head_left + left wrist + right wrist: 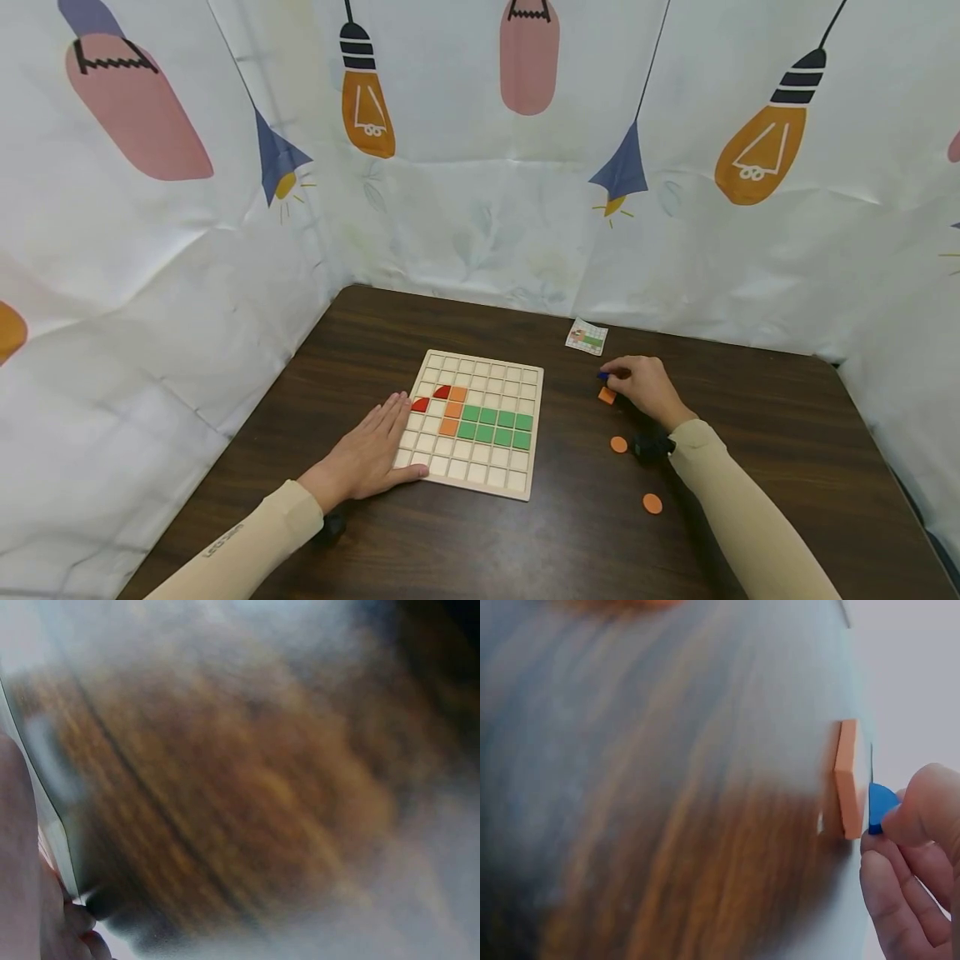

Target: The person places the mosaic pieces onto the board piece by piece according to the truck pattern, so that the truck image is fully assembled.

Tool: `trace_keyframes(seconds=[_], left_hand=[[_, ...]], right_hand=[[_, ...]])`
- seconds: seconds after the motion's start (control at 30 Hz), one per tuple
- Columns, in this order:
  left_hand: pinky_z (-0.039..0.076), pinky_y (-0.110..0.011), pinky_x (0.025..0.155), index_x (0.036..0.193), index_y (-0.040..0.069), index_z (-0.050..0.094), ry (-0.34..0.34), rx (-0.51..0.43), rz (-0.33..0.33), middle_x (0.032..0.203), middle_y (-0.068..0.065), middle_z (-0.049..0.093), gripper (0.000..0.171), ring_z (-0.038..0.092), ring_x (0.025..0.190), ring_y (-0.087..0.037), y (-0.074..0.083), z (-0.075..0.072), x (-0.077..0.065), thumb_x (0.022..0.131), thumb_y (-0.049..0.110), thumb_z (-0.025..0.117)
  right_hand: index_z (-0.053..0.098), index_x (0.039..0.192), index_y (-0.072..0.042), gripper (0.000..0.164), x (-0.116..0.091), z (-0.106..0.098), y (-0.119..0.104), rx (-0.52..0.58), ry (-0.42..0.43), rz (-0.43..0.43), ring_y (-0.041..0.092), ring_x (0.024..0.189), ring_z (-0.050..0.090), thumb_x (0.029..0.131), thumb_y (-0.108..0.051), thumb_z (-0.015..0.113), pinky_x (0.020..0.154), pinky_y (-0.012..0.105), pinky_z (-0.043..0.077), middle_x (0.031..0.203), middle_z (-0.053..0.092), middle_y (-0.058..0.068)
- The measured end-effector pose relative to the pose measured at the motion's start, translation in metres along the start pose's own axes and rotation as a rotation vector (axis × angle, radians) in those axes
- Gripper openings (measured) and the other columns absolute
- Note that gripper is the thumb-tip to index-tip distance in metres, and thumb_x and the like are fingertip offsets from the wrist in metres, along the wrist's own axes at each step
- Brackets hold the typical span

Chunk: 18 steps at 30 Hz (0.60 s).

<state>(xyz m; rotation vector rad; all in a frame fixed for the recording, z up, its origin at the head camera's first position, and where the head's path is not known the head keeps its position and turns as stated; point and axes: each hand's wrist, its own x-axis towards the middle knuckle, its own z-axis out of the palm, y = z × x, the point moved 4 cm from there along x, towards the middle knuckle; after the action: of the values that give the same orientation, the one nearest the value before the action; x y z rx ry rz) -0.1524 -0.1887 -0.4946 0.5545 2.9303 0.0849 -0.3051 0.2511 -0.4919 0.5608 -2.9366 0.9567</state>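
A pale wooden grid board [497,477] lies on the dark table, with green squares [495,426], orange squares [453,409] and red curved-edge pieces [442,391] in its cells. My left hand [367,454] rests along the board's left edge, fingers straight and thumb at the near corner. To the right of the board, my right hand [645,390] pinches a small blue piece [881,806] with a rounded edge between thumb and finger. Just beside it sits a loose orange square [607,395]. In the left wrist view, only part of the left hand shows at the lower left.
Two orange discs [618,444] lie on the table nearer than the right hand, close to the right forearm. A small printed card [587,337] with a coloured grid pattern lies near the far edge. A white patterned curtain [465,225] hangs behind the table [375,333].
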Motion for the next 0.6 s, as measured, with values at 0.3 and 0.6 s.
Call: trace_keyframes(seconds=[0.3, 0.6], left_hand=[[0.028, -0.054, 0.129, 0.162, -0.005, 0.022, -0.003, 0.002, 0.001, 0.172, -0.023, 0.020, 0.113, 0.021, 0.162, -0.039, -0.001, 0.001, 0.000, 0.093, 0.081, 0.046], [0.028, -0.054, 0.129, 0.162, -0.006, 0.022, 0.002, -0.002, 0.009, 0.172, -0.024, 0.021, 0.113, 0.021, 0.161, -0.039, -0.002, 0.000, 0.001, 0.093, 0.080, 0.048]], right_hand=[[0.080, 0.117, -0.011, 0.024, -0.001, -0.002, -0.004, 0.089, -0.027, 0.062, 0.013, 0.048, 0.037, 0.096, -0.015, 0.070, 0.049, 0.027, 0.034, 0.112, 0.078, 0.021], [0.079, 0.120, -0.014, 0.024, -0.002, 0.001, -0.012, 0.234, -0.093, 0.102, 0.012, 0.052, 0.042, 0.099, -0.021, 0.070, 0.049, 0.026, 0.035, 0.111, 0.079, 0.017]])
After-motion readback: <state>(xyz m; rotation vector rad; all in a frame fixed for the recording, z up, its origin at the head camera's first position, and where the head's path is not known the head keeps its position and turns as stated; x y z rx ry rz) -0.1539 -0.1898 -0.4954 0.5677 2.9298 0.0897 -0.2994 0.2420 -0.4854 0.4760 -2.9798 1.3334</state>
